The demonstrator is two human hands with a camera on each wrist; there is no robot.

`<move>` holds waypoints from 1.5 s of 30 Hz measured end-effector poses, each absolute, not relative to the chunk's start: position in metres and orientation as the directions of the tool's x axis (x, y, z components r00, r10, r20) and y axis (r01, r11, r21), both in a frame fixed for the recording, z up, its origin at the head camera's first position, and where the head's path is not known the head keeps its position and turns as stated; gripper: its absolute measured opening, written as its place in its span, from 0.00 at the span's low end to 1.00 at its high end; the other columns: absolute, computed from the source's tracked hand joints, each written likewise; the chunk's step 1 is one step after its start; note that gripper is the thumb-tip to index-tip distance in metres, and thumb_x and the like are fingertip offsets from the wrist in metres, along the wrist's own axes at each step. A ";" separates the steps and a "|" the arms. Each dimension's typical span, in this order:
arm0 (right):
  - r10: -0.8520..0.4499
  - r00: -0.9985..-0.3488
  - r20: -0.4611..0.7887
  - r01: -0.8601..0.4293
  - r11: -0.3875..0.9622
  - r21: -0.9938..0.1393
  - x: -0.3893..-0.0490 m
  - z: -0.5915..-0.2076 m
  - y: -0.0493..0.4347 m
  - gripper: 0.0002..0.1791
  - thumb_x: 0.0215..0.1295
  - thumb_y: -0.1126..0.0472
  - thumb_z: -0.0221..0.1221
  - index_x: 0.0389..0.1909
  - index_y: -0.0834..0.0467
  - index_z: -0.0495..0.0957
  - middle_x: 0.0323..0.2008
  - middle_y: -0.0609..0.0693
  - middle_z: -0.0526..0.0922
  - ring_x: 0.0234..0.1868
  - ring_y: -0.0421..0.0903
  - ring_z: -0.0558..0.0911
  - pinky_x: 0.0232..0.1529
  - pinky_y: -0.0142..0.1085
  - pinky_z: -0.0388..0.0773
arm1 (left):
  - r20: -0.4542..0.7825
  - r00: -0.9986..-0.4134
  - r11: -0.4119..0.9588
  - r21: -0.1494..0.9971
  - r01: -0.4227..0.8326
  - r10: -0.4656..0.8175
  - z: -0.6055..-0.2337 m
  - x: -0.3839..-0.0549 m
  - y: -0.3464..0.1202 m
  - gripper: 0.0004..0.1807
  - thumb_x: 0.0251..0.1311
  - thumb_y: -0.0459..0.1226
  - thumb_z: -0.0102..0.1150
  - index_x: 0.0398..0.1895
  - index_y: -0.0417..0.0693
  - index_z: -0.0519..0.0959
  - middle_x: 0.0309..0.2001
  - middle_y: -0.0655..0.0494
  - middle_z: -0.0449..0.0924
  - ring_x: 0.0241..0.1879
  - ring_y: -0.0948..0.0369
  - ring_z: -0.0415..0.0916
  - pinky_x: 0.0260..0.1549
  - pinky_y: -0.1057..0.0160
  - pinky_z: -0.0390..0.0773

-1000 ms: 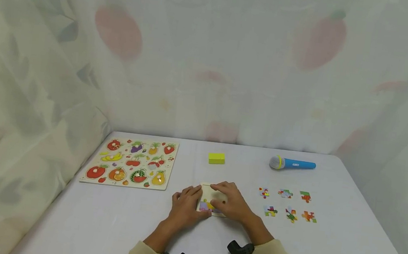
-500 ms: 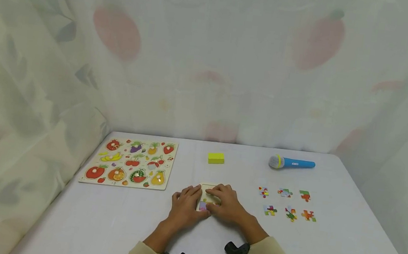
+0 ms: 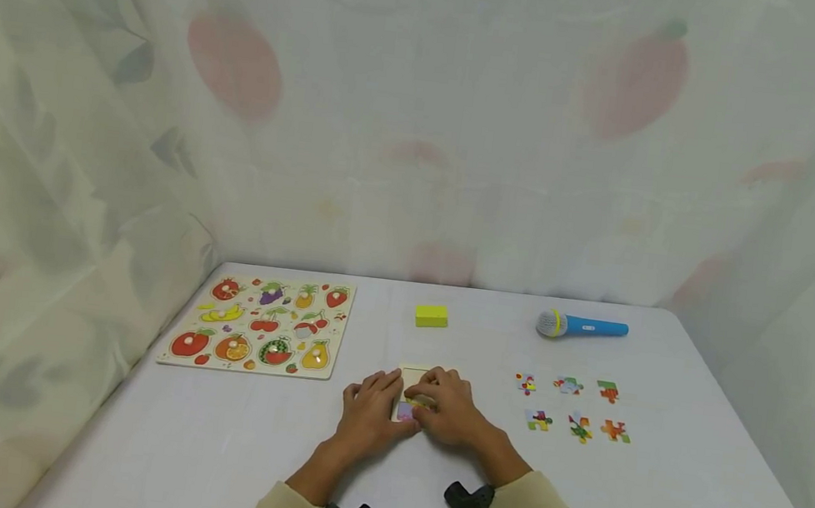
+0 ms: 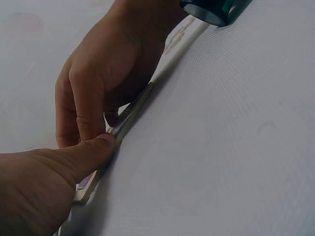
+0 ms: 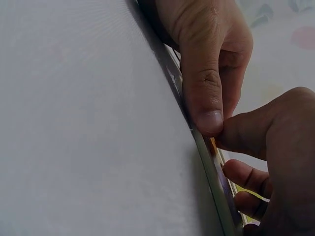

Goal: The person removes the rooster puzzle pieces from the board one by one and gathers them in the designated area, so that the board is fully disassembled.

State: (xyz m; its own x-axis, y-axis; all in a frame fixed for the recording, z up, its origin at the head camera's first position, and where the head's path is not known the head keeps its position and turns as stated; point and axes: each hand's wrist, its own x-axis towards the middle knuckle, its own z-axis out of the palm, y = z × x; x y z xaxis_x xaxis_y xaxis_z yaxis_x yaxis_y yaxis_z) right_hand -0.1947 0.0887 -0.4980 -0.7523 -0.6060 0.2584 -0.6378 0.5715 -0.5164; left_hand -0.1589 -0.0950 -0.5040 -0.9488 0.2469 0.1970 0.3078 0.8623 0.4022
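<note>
A small pale puzzle board [image 3: 412, 378] lies on the white table with a purple and yellow picture part in its near portion. My left hand [image 3: 372, 409] holds its left side, the thumb along the near edge. My right hand [image 3: 456, 413] is over the board's right part, index finger and thumb closing on a yellowish puzzle piece [image 3: 424, 401], mostly hidden by the fingers. In the right wrist view my left thumb [image 5: 209, 113] touches the right hand [image 5: 290, 142]. Several loose puzzle pieces [image 3: 581, 428] lie in two rows to the right.
A fruit knob puzzle [image 3: 259, 325] lies at the back left. Behind my hands sits a yellow block [image 3: 431, 316]. A blue toy microphone [image 3: 584, 327] lies at the back right, near the table's far edge, with a fruit-print curtain [image 3: 422, 122] behind.
My right hand has shifted slightly left over the board, and its index finger has curled in toward the thumb at the yellowish piece. My left hand stays where it was.
</note>
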 end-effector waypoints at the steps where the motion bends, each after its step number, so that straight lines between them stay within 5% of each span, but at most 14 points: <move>1: -0.603 -0.754 0.258 -0.635 0.573 -0.518 -0.194 -0.498 0.088 0.13 0.60 0.61 0.60 0.46 0.51 0.83 0.43 0.45 0.70 0.44 0.47 0.67 0.42 0.49 0.60 | 0.200 -0.948 0.862 0.402 0.309 0.247 -0.504 -0.159 -0.095 0.43 0.50 0.59 0.67 0.63 0.41 0.73 0.65 0.50 0.68 0.64 0.49 0.61 0.52 0.38 0.57; 24: -0.616 -0.728 0.300 -0.665 0.527 -0.530 -0.191 -0.500 0.088 0.20 0.59 0.70 0.59 0.51 0.53 0.82 0.43 0.42 0.78 0.46 0.43 0.68 0.46 0.47 0.60 | 0.195 -0.949 0.853 0.420 0.311 0.249 -0.506 -0.159 -0.095 0.42 0.49 0.59 0.67 0.62 0.42 0.74 0.65 0.50 0.68 0.64 0.48 0.61 0.53 0.39 0.57; 45: -0.735 -0.654 0.177 -0.692 0.488 -0.532 -0.202 -0.492 0.091 0.23 0.63 0.64 0.56 0.61 0.56 0.77 0.43 0.41 0.75 0.40 0.40 0.65 0.43 0.41 0.59 | 0.189 -0.950 0.845 0.436 0.309 0.250 -0.504 -0.159 -0.097 0.43 0.49 0.58 0.68 0.64 0.41 0.73 0.66 0.50 0.67 0.65 0.48 0.60 0.53 0.40 0.56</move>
